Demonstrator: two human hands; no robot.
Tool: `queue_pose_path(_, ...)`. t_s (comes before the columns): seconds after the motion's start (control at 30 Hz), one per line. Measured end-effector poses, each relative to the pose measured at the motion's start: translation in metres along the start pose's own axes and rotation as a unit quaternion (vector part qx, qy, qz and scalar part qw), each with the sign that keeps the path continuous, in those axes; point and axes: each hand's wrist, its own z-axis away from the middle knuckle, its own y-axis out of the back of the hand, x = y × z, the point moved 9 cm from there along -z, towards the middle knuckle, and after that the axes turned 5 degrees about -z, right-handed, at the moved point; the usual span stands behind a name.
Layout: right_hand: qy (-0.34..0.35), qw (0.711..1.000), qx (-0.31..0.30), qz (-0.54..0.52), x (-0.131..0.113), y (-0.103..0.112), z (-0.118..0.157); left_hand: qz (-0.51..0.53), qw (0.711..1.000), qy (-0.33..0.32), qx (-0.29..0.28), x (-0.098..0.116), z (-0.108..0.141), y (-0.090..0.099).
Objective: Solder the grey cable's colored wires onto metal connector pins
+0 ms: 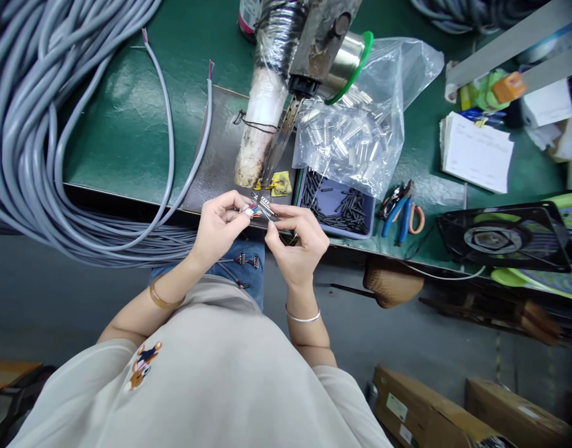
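With left hand, pinching a small bunch of coloured wires between thumb and fingertips, and curling the other fingers inward. With right hand, bringing thumb and fingertips close together at the right side of a small metallic connector; cannot tell the exact contents of that grip, too small to make out. Both wires and connector between the two hands, just over the front edge of the green surface.

Right above the fingertips, pointing downward: a soldering iron, beside a white tube partly wrapped in clear film. Near its lower end, a yellow sponge on a dark plate. Higher up, a metal reel with a green rim.

To the right of the hands, a purple-blue tray of short black pieces, with a clear plastic bag of metallic parts lying across its back edge. Farther right, hand tools with blue and orange handles, a stack of paper and a black fan.

At the left, a big coil of grey cable, with two stripped ends on the surface. Down on the lap, wired connectors against blue denim.
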Motion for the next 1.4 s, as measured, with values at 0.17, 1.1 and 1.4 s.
queue_pose_path(0.17, 0.017, 1.000, -0.002, 0.014, -0.006, -0.001, -0.004, -0.018, 1.000, -0.013, 0.010, 0.005, 0.001, 0.002)
queue_pose_path(1.1, 0.006, 0.999, 0.004, 0.034, -0.006, -0.004, 0.006, -0.057, 0.997, -0.050, 0.011, 0.010, 0.007, 0.002)
queue_pose_path(1.4, 0.038, 0.995, -0.017, 0.089, -0.011, -0.009, -0.001, -0.080, 0.994, -0.061, 0.029, 0.014, 0.006, 0.001)
